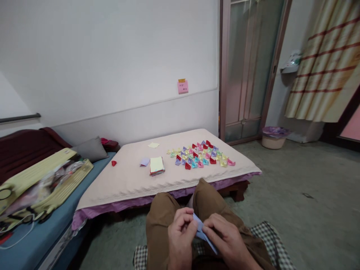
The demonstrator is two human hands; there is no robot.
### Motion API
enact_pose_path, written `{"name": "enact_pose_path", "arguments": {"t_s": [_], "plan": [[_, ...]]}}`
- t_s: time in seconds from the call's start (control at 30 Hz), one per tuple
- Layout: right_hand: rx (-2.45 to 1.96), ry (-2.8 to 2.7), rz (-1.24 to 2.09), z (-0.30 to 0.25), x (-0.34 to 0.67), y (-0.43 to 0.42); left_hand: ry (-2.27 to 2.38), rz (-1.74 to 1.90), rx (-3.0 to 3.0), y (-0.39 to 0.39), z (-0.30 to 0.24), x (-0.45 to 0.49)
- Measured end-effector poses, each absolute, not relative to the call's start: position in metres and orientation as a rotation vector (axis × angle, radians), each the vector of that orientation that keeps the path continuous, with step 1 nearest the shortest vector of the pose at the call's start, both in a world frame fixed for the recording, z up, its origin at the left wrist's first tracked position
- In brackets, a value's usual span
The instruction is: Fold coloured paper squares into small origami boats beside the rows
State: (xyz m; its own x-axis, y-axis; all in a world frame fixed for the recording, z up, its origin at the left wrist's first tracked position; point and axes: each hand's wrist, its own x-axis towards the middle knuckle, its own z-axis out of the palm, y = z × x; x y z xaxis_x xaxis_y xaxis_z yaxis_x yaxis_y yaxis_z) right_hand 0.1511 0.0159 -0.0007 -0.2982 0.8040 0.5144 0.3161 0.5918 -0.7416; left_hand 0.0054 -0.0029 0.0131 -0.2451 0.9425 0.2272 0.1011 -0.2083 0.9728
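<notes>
Between both hands, above my lap, is a partly folded sheet of lavender paper (199,224). My left hand (182,234) pinches its upper left side between thumb and fingers. On the right side my right hand (225,236) grips the same paper, thumb and fingertips pressed at its fold. Part of the sheet is hidden behind the fingers. Ahead on the low table, a stack of square paper (156,165) lies with a pale yellow sheet on top. Beside it rests a lavender sheet (144,162). Several small folded paper boats (197,155) in mixed colours are spread to the right.
The low table (129,176) wears a pale cover. A yellow sheet (153,145) and a small red folded piece (113,163) lie on it. Left is a blue-covered seat (64,202) with an open yellow case (47,180). A bin (274,138) stands beyond, right.
</notes>
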Motion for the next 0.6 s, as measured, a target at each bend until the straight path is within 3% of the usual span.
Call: {"name": "enact_pose_path", "arguments": {"t_s": [0.37,0.6], "plan": [[-0.753,-1.203,1.786,-0.011,0.153,0.028,1.217,1.616,0.973,-0.001,0.013,0.001],[-0.626,-0.902,2.020,-0.012,0.150,0.023,1.134,1.581,0.881,-0.004,0.017,0.006]]}}
